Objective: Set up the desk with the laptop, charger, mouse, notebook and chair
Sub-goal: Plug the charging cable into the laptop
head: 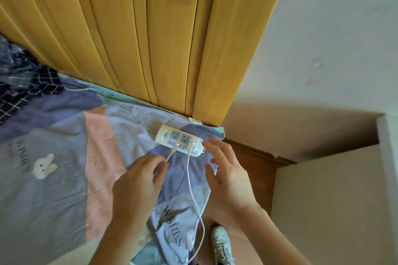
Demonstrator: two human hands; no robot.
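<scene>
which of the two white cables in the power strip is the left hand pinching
The short cable plugged in nearer the left hand, not the long cable trailing off the bed.

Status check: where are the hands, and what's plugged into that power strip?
Left hand pinching one white cable near the power strip on the bed sheet. Right hand open, empty, beside the strip. Second white cable plugged in, trailing off the bed. Nothing obstructing.
</scene>
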